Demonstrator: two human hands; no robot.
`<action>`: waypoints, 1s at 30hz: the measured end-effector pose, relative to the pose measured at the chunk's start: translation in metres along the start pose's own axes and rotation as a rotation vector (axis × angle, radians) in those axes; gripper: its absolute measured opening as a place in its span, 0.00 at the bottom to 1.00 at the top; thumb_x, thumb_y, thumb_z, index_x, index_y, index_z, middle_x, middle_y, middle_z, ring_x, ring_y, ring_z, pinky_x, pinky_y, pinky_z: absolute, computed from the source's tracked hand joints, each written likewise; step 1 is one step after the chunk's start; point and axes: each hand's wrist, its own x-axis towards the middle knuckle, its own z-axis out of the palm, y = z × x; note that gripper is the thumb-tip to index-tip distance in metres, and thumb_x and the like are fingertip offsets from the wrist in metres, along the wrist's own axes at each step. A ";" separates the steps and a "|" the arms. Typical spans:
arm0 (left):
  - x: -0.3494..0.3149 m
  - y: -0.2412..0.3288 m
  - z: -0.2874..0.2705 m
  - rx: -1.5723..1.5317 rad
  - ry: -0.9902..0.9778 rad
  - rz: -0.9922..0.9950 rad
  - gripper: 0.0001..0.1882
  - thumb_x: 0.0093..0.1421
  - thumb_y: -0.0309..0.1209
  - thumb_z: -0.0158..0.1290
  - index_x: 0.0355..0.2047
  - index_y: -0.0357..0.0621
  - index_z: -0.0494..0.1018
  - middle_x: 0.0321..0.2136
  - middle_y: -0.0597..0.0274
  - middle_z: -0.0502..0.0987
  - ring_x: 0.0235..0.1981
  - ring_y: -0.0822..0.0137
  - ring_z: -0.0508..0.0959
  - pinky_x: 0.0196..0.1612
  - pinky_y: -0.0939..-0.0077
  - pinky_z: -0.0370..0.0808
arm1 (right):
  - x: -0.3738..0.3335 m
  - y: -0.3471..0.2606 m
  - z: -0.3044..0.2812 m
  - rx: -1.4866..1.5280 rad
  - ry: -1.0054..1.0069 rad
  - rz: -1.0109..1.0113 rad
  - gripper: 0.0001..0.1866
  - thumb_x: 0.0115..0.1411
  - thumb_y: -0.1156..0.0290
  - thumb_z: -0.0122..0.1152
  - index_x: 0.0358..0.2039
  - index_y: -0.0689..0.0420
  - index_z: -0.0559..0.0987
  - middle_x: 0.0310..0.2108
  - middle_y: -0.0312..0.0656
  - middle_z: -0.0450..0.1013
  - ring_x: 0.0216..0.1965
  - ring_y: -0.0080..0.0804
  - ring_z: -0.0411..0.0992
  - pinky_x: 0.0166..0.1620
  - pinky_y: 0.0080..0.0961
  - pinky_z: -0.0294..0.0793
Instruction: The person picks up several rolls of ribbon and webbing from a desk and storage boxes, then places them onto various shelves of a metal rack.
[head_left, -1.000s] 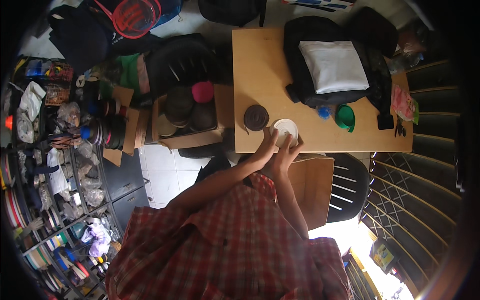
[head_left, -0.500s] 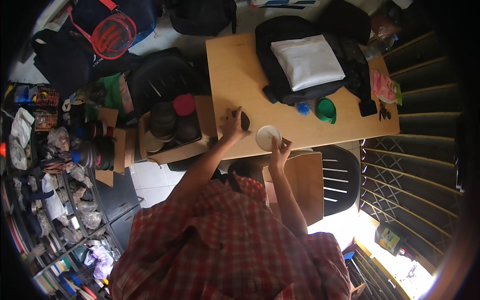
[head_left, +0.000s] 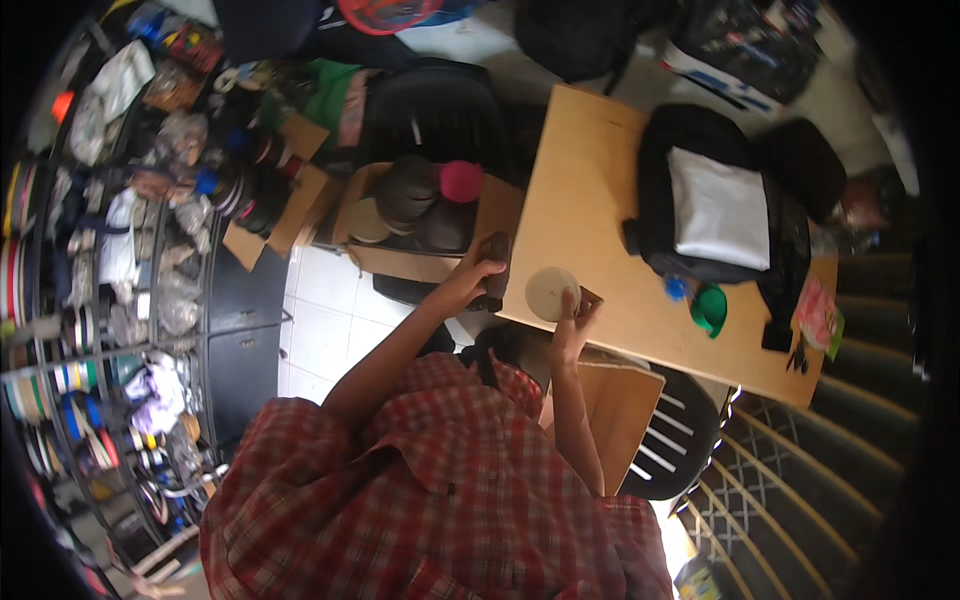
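My left hand [head_left: 474, 280] is closed round a dark brown round roll [head_left: 497, 262], tipped on edge at the table's near left edge. Beside it on the wooden table [head_left: 585, 170] is a flat cream roll [head_left: 548, 292]. My right hand [head_left: 576, 322] grips the cream roll at its near right edge, thumb over the top and other fingers curled. What the rolls are made of is too blurred to tell.
Left of the table, an open cardboard box [head_left: 395, 262] holds dark, cream and pink [head_left: 461, 181] rolls. A black backpack [head_left: 655, 190], a green strap coil [head_left: 709, 309] and a blue bundle [head_left: 675, 288] lie on the table. Another open box [head_left: 625, 395] stands by a black chair [head_left: 675, 440].
My left hand has taken hold of the dark roll and lifted it on edge toward the table's left edge. My right hand stays at the cream roll. The view has turned left.
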 end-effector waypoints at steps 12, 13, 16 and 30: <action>-0.132 0.009 -0.103 0.086 0.339 0.286 0.44 0.49 0.49 0.57 0.64 0.59 0.49 0.49 0.55 0.63 0.45 0.62 0.67 0.33 0.72 0.68 | -0.072 -0.024 0.118 -0.004 -0.412 0.092 0.19 0.63 0.66 0.55 0.49 0.61 0.62 0.48 0.50 0.65 0.47 0.41 0.69 0.49 0.39 0.71; -0.151 0.011 -0.113 0.026 0.331 0.293 0.43 0.50 0.48 0.56 0.64 0.59 0.49 0.48 0.56 0.64 0.46 0.62 0.67 0.35 0.71 0.69 | -0.080 -0.016 0.123 -0.005 -0.455 0.077 0.19 0.63 0.66 0.55 0.49 0.61 0.62 0.48 0.50 0.65 0.47 0.41 0.69 0.49 0.39 0.71; -0.195 -0.009 -0.148 -0.139 0.404 0.340 0.41 0.52 0.45 0.55 0.64 0.57 0.50 0.51 0.54 0.64 0.50 0.65 0.66 0.44 0.69 0.69 | -0.106 0.000 0.156 -0.004 -0.540 0.072 0.22 0.62 0.62 0.56 0.50 0.59 0.62 0.49 0.49 0.65 0.49 0.42 0.68 0.49 0.40 0.71; -0.454 -0.119 -0.245 -0.797 1.021 0.842 0.35 0.53 0.35 0.53 0.60 0.54 0.52 0.48 0.54 0.66 0.43 0.57 0.73 0.40 0.57 0.75 | -0.341 0.025 0.362 -0.237 -1.416 0.395 0.19 0.61 0.67 0.58 0.49 0.56 0.65 0.46 0.45 0.67 0.46 0.39 0.70 0.43 0.40 0.76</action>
